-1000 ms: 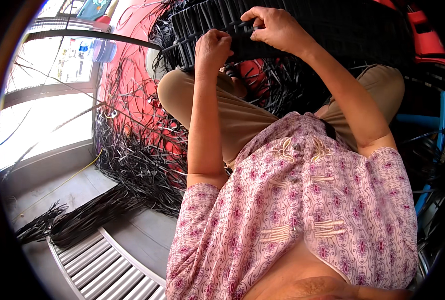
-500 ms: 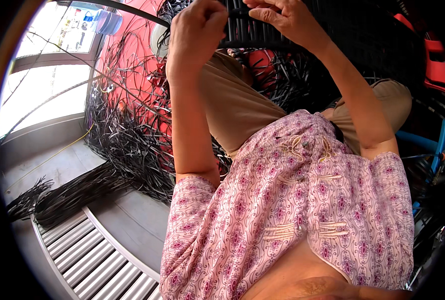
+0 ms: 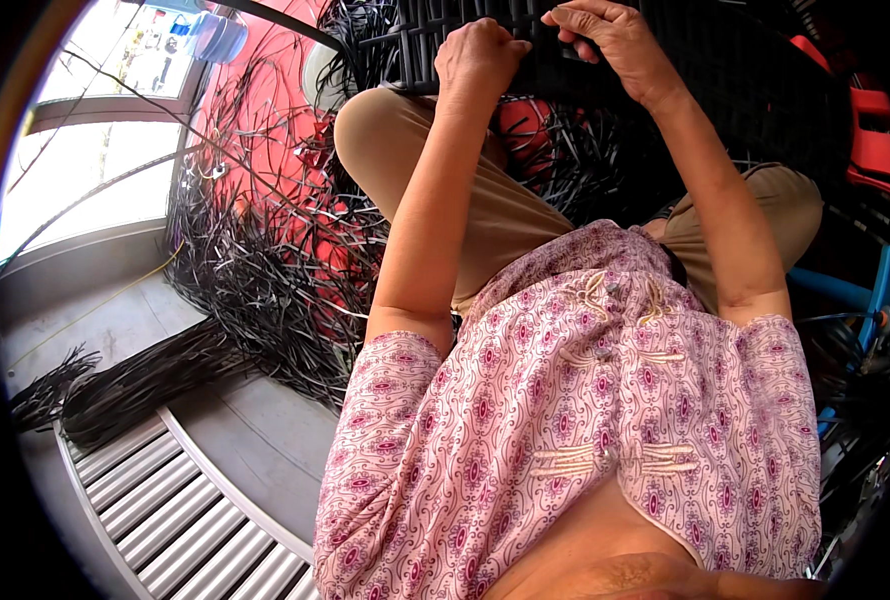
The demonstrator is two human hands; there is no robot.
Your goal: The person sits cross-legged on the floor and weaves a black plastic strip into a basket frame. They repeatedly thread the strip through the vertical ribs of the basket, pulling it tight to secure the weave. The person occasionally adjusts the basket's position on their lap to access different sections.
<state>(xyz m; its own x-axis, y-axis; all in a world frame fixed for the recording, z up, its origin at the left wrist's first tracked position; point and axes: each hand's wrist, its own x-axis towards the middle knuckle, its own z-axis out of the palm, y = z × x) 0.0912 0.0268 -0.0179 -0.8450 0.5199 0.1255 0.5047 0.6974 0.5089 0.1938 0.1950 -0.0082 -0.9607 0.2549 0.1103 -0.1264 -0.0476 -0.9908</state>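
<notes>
My left hand (image 3: 477, 64) is closed in a fist, thumb toward the right, in front of a black woven panel (image 3: 417, 45) made of crossing flat strips. A short way to its right, my right hand (image 3: 610, 45) is raised with thumb and fingers pinched together and the other fingers curled. Whatever either hand grips is dark against the dark weave, so I cannot make it out. Below the panel, between my bent legs, lies a tangle of loose black strips (image 3: 600, 150).
More black strips (image 3: 255, 300) heap over the red floor (image 3: 250, 115) at left, beside a tied-looking black bundle (image 3: 155, 385) and a slatted metal surface (image 3: 165, 510). A clear blue bottle (image 3: 220, 38) stands far left. Red plastic (image 3: 875, 145) and a blue frame (image 3: 877, 290) are at right.
My left hand has moved right and slightly down, uncovering my left knee and part of the woven panel. My right hand has shifted a little right and down.
</notes>
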